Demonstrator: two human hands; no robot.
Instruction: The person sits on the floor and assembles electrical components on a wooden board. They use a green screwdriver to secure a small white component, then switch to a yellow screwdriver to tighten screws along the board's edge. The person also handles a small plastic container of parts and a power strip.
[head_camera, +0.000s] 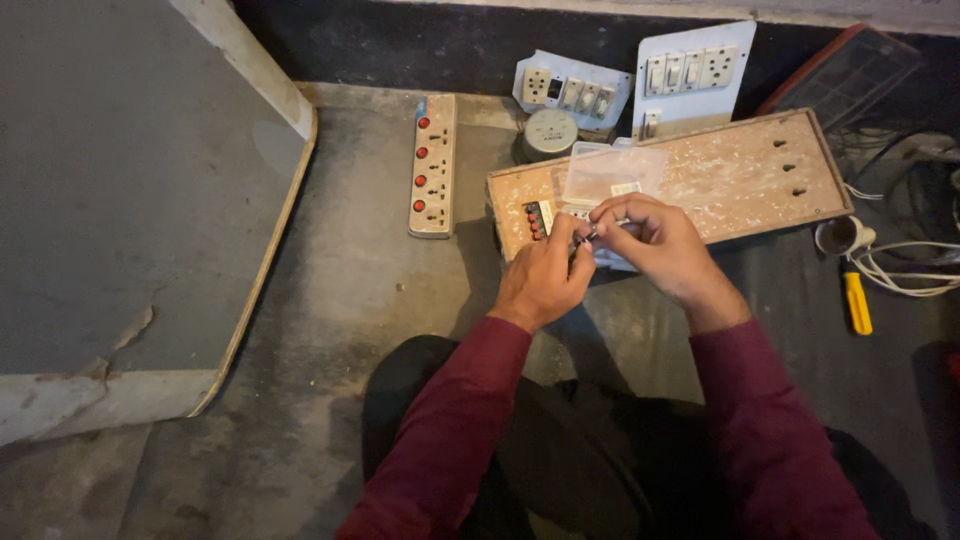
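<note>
Hands are held together over a wooden board (700, 180): left hand (541, 277) and right hand (655, 240) are both pinched on a small metal part (592, 236)

1. I see a beige power strip (432, 166) with red switches lying on the grey floor (340, 300).
2. Two white switch plates (571, 91) (692, 76) lean against the dark wall, a round grey part (549, 132) in front of them.
3. A yellow-handled screwdriver (856, 301) lies near white cables (905, 265) at the right.
4. A large grey board (120, 200) with a pale edge covers the left.
5. A dark framed panel (845, 70) sits top right.
</note>
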